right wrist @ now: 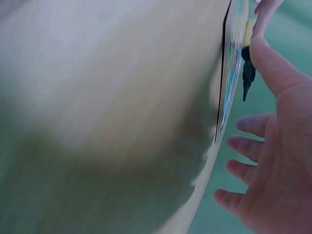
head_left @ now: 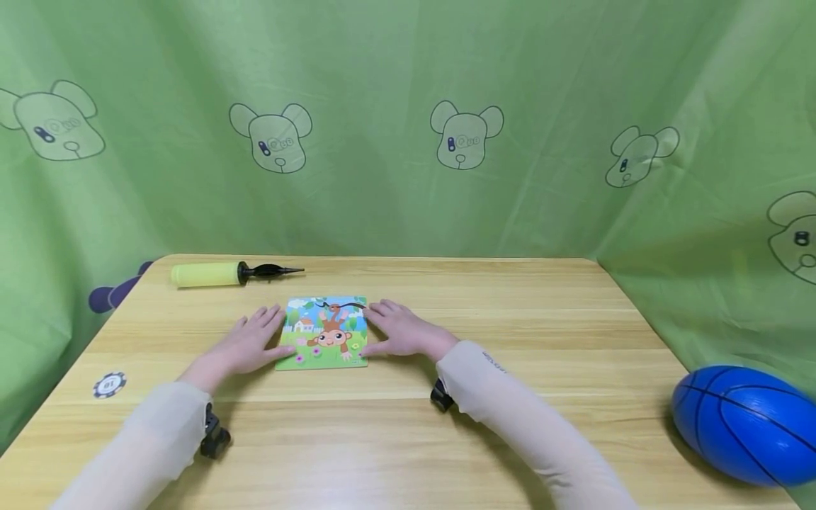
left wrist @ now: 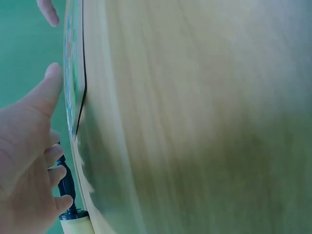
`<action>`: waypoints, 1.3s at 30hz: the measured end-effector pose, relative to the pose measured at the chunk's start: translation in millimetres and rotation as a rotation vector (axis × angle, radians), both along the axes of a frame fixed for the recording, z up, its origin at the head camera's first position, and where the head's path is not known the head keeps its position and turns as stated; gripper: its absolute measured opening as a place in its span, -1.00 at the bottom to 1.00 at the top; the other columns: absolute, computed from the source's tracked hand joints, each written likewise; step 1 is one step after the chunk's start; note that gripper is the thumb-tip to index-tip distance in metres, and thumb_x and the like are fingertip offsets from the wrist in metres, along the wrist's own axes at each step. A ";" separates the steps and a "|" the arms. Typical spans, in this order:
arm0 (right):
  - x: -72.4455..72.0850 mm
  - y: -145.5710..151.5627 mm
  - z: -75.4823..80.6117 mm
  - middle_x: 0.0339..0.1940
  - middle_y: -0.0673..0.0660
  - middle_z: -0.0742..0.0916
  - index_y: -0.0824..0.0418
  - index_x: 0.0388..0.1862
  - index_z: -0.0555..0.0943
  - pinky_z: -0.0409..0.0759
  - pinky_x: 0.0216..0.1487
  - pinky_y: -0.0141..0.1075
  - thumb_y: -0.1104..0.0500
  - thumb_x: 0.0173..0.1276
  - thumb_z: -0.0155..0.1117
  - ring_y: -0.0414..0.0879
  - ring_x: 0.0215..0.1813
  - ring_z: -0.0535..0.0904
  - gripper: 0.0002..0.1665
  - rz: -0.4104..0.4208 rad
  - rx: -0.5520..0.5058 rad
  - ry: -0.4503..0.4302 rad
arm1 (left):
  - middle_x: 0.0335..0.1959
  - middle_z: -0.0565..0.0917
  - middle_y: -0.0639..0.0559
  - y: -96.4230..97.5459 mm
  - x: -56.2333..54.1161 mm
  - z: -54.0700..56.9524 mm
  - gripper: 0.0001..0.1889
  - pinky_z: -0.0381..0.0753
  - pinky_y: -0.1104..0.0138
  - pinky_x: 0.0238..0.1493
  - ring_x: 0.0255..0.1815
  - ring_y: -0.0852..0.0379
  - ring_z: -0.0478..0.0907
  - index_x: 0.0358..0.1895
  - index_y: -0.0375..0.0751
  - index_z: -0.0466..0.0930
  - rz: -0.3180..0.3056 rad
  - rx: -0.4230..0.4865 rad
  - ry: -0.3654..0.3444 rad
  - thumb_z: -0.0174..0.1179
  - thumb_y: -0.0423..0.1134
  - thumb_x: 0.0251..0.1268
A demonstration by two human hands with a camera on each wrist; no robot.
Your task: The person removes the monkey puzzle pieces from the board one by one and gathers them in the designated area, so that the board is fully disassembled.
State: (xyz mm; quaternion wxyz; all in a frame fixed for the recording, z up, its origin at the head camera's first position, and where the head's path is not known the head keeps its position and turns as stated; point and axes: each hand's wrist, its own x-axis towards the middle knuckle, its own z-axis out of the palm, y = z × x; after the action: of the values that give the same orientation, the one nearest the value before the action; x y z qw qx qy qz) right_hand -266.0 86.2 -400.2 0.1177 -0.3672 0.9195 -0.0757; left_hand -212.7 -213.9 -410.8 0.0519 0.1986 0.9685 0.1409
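A square picture board (head_left: 328, 333) with a cartoon monkey hanging from a branch, a small house and flowers lies flat on the wooden table. At its left edge is my left hand (head_left: 248, 343), fingers spread and extended, thumb tip over the lower left corner. My right hand (head_left: 401, 330) mirrors it at the right edge, its fingertips and thumb right at the border. In the left wrist view, the left thumb (left wrist: 46, 90) points at the board's thin edge (left wrist: 80, 73). The right wrist view shows the right fingers (right wrist: 248, 146) straight and apart, with nothing gripped.
A hand pump (head_left: 207, 274) with a yellow-green barrel and black nozzle lies at the back left. A poker chip (head_left: 110, 384) sits near the left edge. At the front right rests a blue ball (head_left: 746, 425) with black lines. Green curtain (head_left: 382, 198) surrounds the table (head_left: 357, 439).
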 end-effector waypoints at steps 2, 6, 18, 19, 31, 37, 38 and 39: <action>2.2 -3.4 0.3 0.43 0.23 0.15 0.22 0.45 0.07 -0.09 0.37 0.01 -0.36 0.20 0.08 0.16 0.43 -0.05 0.03 0.001 0.014 -0.011 | 0.37 0.03 -0.39 0.0 -0.6 -0.8 -0.19 -0.14 -0.18 0.28 0.36 -0.36 -0.09 0.37 -0.48 0.02 -0.017 -0.007 -0.014 -0.01 0.13 0.32; 5.5 -7.5 1.7 0.44 0.19 0.17 0.19 0.45 0.09 -0.08 0.38 -0.03 -0.32 0.23 0.09 0.14 0.43 -0.04 -0.02 -0.008 0.044 -0.037 | 0.36 0.09 -0.37 -0.8 -0.3 -0.4 -0.26 -0.11 -0.17 0.28 0.36 -0.34 -0.07 0.36 -0.46 0.07 -0.045 -0.012 -0.035 0.00 0.06 0.34; 11.1 -6.2 4.1 0.43 0.20 0.18 0.21 0.43 0.12 -0.05 0.38 -0.10 -0.27 0.25 0.12 0.12 0.43 -0.03 -0.06 -0.006 0.058 -0.042 | 0.33 0.15 -0.37 5.1 1.5 1.3 -0.28 -0.04 -0.17 0.26 0.33 -0.35 0.00 0.32 -0.47 0.15 -0.072 -0.032 0.005 0.05 0.04 0.30; 12.2 -4.9 4.6 0.43 0.20 0.18 0.21 0.43 0.13 -0.04 0.38 -0.10 -0.27 0.25 0.12 0.12 0.43 -0.02 -0.06 -0.007 0.058 -0.041 | 0.33 0.15 -0.37 6.1 1.9 0.7 -0.28 -0.04 -0.17 0.27 0.33 -0.34 0.01 0.32 -0.47 0.15 -0.071 -0.040 0.009 0.05 0.04 0.30; 25.7 20.1 8.8 0.41 0.24 0.21 0.26 0.40 0.19 0.00 0.37 -0.07 -0.21 0.22 0.20 0.14 0.41 0.02 -0.08 -0.011 0.023 -0.059 | 0.30 0.23 -0.35 33.6 13.3 -1.2 -0.27 0.04 -0.15 0.26 0.31 -0.31 0.10 0.28 -0.49 0.22 -0.088 -0.090 0.069 0.06 0.07 0.27; 34.4 35.1 10.3 0.39 0.26 0.24 0.29 0.38 0.22 0.04 0.36 -0.09 -0.20 0.21 0.23 0.12 0.40 0.06 -0.08 -0.012 0.007 -0.056 | 0.28 0.27 -0.35 48.7 21.5 -0.5 -0.28 0.08 -0.16 0.24 0.30 -0.31 0.14 0.25 -0.50 0.26 -0.098 -0.111 0.103 0.06 0.09 0.27; 35.9 37.8 10.4 0.39 0.26 0.25 0.29 0.38 0.22 0.05 0.36 -0.09 -0.20 0.21 0.23 0.12 0.40 0.07 -0.08 -0.012 0.000 -0.056 | 0.28 0.28 -0.34 51.6 22.7 -0.4 -0.27 0.08 -0.16 0.24 0.29 -0.30 0.15 0.25 -0.50 0.26 -0.097 -0.115 0.108 0.06 0.09 0.26; 37.4 40.5 10.6 0.38 0.26 0.25 0.29 0.38 0.22 0.05 0.36 -0.10 -0.20 0.20 0.23 0.11 0.40 0.07 -0.08 -0.014 -0.007 -0.058 | 0.27 0.28 -0.34 54.4 24.1 -0.4 -0.27 0.08 -0.16 0.24 0.29 -0.30 0.15 0.25 -0.50 0.27 -0.097 -0.118 0.112 0.06 0.10 0.26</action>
State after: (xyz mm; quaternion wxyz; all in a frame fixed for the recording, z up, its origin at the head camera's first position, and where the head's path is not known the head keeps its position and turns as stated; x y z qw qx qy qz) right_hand -228.6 126.7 -389.7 0.1424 -0.3590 0.9180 -0.0902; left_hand -188.6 -159.5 -411.3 0.0158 0.2495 0.9658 0.0695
